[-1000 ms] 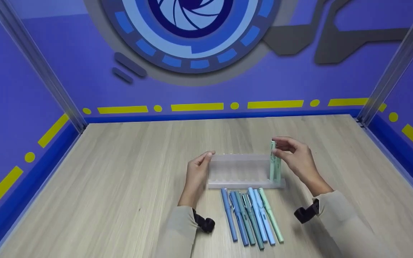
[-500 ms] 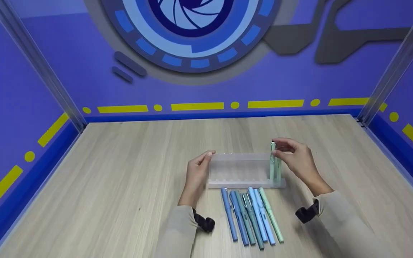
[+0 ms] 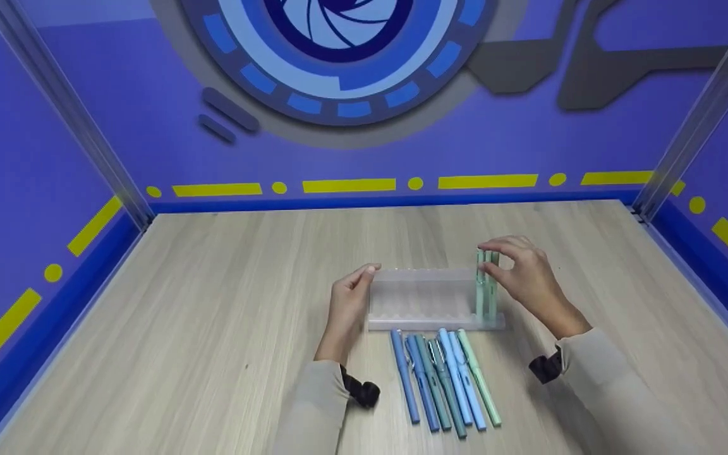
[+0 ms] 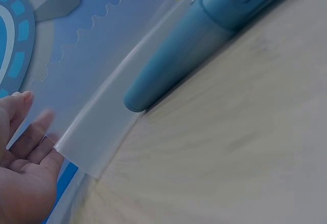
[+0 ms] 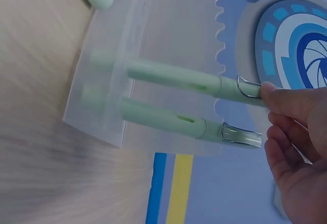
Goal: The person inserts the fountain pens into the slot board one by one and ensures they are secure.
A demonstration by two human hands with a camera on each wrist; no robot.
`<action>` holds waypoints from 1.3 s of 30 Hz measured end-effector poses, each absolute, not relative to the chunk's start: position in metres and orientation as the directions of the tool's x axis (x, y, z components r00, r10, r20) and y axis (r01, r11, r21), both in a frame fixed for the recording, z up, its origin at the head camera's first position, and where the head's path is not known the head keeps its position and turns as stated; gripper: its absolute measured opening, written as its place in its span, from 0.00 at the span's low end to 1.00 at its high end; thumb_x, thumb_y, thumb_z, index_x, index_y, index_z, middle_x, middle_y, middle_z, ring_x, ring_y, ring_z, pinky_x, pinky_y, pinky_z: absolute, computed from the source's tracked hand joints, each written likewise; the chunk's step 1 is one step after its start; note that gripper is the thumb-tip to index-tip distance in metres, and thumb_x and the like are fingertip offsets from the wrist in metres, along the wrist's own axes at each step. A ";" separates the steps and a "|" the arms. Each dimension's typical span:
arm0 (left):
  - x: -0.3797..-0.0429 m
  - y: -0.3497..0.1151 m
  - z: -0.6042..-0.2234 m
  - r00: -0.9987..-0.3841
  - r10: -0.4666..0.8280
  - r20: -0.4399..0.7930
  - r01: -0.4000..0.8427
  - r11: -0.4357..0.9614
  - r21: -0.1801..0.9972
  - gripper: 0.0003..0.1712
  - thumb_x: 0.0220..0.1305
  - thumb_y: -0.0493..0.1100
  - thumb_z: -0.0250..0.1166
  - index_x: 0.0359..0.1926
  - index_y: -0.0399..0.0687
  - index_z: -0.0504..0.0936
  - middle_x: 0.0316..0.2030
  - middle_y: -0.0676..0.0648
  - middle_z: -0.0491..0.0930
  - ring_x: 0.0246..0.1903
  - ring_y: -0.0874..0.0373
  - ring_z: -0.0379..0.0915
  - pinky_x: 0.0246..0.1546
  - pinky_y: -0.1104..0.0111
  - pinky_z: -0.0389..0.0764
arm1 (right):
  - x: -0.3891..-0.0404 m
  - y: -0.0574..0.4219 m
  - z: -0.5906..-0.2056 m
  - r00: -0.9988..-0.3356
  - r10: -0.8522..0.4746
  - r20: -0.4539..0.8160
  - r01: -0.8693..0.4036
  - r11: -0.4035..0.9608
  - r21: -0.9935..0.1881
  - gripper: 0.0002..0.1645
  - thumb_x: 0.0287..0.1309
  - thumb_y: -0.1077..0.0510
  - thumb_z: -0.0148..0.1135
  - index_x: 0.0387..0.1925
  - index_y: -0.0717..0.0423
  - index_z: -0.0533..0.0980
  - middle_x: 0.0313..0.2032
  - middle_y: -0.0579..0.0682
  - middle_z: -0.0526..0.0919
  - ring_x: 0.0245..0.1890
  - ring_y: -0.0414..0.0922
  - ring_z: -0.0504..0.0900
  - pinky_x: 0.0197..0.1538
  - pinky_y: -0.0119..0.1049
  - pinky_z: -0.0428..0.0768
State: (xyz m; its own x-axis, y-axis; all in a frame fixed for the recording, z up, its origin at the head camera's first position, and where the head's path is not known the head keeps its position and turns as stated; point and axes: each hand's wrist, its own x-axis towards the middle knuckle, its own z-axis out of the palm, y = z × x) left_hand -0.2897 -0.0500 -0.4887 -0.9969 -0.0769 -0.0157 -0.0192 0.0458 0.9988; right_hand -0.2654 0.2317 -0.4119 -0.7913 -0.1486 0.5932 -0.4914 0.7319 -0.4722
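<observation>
A translucent pen rack [image 3: 424, 297] stands on the table with its notched edge at the top. My left hand [image 3: 346, 309] grips its left end, the fingers showing through the clear panel in the left wrist view. At the right end, two pale green pens stand upright in the rack. My right hand [image 3: 531, 278] pinches the capped top of the inner green pen [image 5: 173, 74], by its metal clip. Beside it, the outer green pen [image 5: 168, 119] stands free of the fingers, its clip near them. Both lower ends sit behind the rack's front lip [image 5: 102, 81].
In front of the rack several capped pens lie side by side: a blue pen [image 3: 405, 379] at the left, teal pens, light blue pens and a green pen [image 3: 479, 379] at the right. Blue-purple walls [image 3: 275, 158] enclose the wooden table [image 3: 212, 316] at the back and sides.
My right hand's fingers have spread and lifted slightly, so the outer green pen's top now shows. My left hand keeps its grip on the rack.
</observation>
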 end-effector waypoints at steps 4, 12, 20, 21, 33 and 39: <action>-0.291 -0.050 -0.489 -0.997 -0.076 -0.019 -0.022 0.040 0.999 0.18 0.67 0.57 0.58 0.50 0.56 0.84 0.58 0.52 0.78 0.65 0.56 0.68 0.68 0.63 0.67 | -0.268 0.232 -0.412 -0.770 -0.193 0.608 -0.520 0.741 -0.425 0.19 0.45 0.67 0.74 0.43 0.62 0.83 0.43 0.56 0.84 0.47 0.54 0.78 0.48 0.50 0.80; -0.290 -0.050 -0.488 -0.998 -0.069 -0.015 -0.015 0.012 1.000 0.19 0.68 0.56 0.58 0.51 0.54 0.83 0.59 0.51 0.78 0.65 0.55 0.67 0.69 0.62 0.66 | -0.276 0.233 -0.412 -0.741 -0.267 0.616 -0.561 0.750 -0.350 0.19 0.45 0.67 0.73 0.43 0.62 0.82 0.44 0.56 0.83 0.48 0.53 0.77 0.50 0.47 0.80; -0.291 -0.049 -0.488 -0.997 -0.066 -0.028 -0.027 -0.004 1.000 0.20 0.67 0.57 0.58 0.51 0.54 0.83 0.59 0.51 0.78 0.65 0.55 0.67 0.69 0.62 0.66 | -0.281 0.235 -0.413 -0.742 -0.276 0.610 -0.562 0.752 -0.344 0.19 0.45 0.66 0.73 0.43 0.62 0.82 0.44 0.56 0.83 0.48 0.55 0.77 0.50 0.48 0.79; -0.291 -0.049 -0.488 -0.997 -0.067 -0.028 -0.028 0.000 1.000 0.20 0.67 0.58 0.58 0.51 0.54 0.83 0.59 0.51 0.78 0.65 0.55 0.67 0.69 0.62 0.67 | -0.281 0.236 -0.413 -0.751 -0.272 0.602 -0.556 0.752 -0.354 0.19 0.46 0.66 0.73 0.43 0.62 0.82 0.45 0.56 0.83 0.48 0.55 0.77 0.51 0.48 0.79; -0.289 -0.051 -0.489 -0.998 -0.065 -0.018 -0.018 0.003 1.000 0.19 0.67 0.57 0.58 0.51 0.55 0.83 0.58 0.53 0.78 0.64 0.57 0.68 0.68 0.63 0.67 | -0.281 0.241 -0.418 -0.833 -0.212 0.511 -0.472 0.755 -0.456 0.20 0.52 0.63 0.70 0.48 0.62 0.80 0.49 0.59 0.81 0.53 0.56 0.74 0.55 0.53 0.79; -0.289 -0.051 -0.490 -0.998 -0.059 -0.019 -0.020 0.005 1.000 0.20 0.67 0.58 0.58 0.51 0.55 0.83 0.59 0.52 0.78 0.65 0.56 0.68 0.68 0.63 0.67 | -0.282 0.241 -0.419 -0.838 -0.206 0.505 -0.465 0.753 -0.465 0.20 0.53 0.62 0.69 0.49 0.61 0.79 0.51 0.59 0.81 0.54 0.56 0.74 0.56 0.54 0.77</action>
